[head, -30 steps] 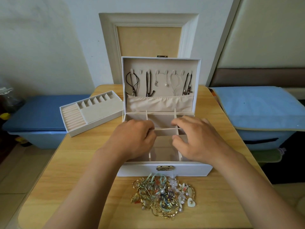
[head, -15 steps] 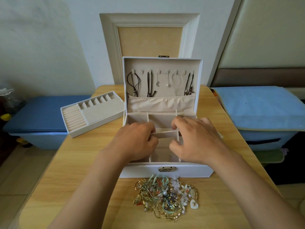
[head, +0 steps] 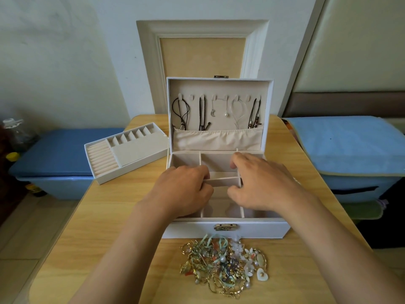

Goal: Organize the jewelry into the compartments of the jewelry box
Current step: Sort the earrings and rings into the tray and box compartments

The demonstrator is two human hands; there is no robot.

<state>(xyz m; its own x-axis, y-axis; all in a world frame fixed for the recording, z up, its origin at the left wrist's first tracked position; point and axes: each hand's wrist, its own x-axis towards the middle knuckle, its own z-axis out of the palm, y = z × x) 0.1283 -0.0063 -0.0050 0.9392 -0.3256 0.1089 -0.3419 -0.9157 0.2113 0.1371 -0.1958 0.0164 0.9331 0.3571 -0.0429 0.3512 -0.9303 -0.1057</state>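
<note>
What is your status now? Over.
Left grip and right grip pinch the divider inside the jewelry box. Jewelry pile unsorted before the box. Nothing in the way.

1. A pale off-white plaster wall [head: 65,62] fills the back, under soft, even light.
2. A cream moulded frame with a tan inner panel [head: 149,62] stands against that wall, behind the light wood-grain counter [head: 109,227].
3. Left of the counter stands a blue plastic storage bin with a darker blue lid [head: 61,150]; a clear plastic bottle [head: 13,132] shows at the far left edge.
4. On the right, another blue plastic bin [head: 350,185] carries a light-blue cloth [head: 339,145].
5. Above it rises a beige padded panel [head: 361,40] over a brown band.
6. Pale floor tiles [head: 22,227] show at lower left.
</note>
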